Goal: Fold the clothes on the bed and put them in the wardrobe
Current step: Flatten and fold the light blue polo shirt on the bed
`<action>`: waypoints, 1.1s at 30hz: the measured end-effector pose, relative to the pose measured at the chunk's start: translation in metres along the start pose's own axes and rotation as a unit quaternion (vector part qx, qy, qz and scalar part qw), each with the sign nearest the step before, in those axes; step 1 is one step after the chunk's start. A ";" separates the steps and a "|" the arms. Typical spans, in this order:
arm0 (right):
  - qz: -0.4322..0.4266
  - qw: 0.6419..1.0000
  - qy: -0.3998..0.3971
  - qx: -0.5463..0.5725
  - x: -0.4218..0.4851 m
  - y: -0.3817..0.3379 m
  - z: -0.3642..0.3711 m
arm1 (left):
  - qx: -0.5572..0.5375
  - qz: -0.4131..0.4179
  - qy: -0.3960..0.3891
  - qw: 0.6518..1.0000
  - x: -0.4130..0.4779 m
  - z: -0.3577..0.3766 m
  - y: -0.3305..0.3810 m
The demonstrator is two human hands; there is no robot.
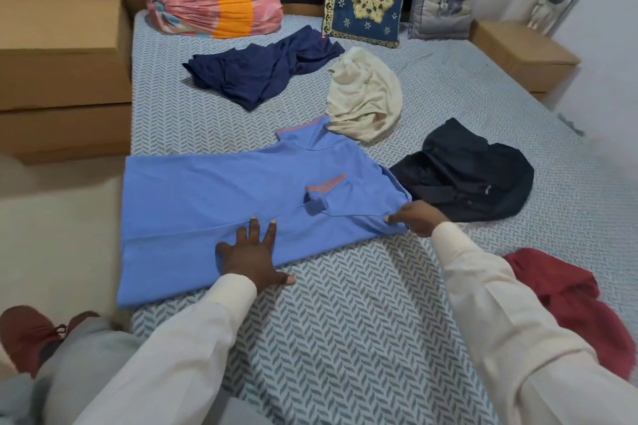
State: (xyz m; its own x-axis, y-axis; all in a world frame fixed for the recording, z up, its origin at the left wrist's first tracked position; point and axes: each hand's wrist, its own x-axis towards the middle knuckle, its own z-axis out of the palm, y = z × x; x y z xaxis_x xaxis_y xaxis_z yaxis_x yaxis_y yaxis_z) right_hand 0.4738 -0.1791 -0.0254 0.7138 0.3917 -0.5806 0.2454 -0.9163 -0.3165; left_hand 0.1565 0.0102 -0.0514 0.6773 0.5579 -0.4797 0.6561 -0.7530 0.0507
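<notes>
Blue polo shirt (214,197) is lying spread on the bed (345,338), lower hem hanging over the left edge. Left hand (253,257) is pressing it flat, fingers straight and splayed. Right hand (416,217) is pinching the shirt's near shoulder edge, beside a black garment (476,176).

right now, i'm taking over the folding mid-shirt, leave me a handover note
Left hand: flat, pressing the light blue polo shirt with orange trim onto the herringbone bed sheet.
Right hand: pinches that shirt's near corner.
Done: shirt spread out, one sleeve folded in.
Left: finish it, then fold the crumpled navy garment, cream garment, black garment and dark red garment; wardrobe not in view.
</notes>
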 end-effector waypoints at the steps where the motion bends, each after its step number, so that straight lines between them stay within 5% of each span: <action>1: -0.005 0.999 0.022 0.028 0.001 0.006 0.004 | 0.002 -0.002 -0.002 1.000 -0.001 0.000 0.001; 5: -0.035 0.982 0.176 0.050 0.006 0.008 0.005 | 0.005 -0.011 -0.015 1.000 0.000 -0.004 0.002; 13: 0.001 0.990 0.142 0.025 0.001 -0.024 0.020 | 0.016 -0.012 -0.023 1.000 0.002 -0.006 0.001; 17: -0.042 0.961 0.262 0.081 -0.010 -0.039 0.033 | 0.023 -0.005 -0.023 0.999 0.004 -0.003 -0.002; 20: -0.101 0.975 0.190 0.061 -0.005 -0.049 0.047 | 0.032 0.010 -0.014 0.999 0.006 0.002 -0.007; 23: -0.073 0.991 0.105 0.042 0.006 -0.052 0.050 | 0.034 0.049 0.024 0.998 0.006 0.009 -0.025; 29: -0.141 0.963 0.221 0.065 -0.003 -0.096 0.070 | -0.056 0.061 0.203 0.976 0.006 0.019 -0.078; 33: -0.217 0.970 0.111 -0.012 0.003 -0.130 0.104 | -0.005 0.050 0.273 0.961 0.013 0.018 -0.108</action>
State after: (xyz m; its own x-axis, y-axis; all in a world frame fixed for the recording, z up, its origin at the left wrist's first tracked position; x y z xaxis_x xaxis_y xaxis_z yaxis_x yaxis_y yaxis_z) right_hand 0.3760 -0.0497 -0.0643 0.6626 0.7157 -0.2207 0.5676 -0.6721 -0.4755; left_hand 0.0887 0.0920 -0.0783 0.8093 0.5843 0.0598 0.5794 -0.8109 0.0818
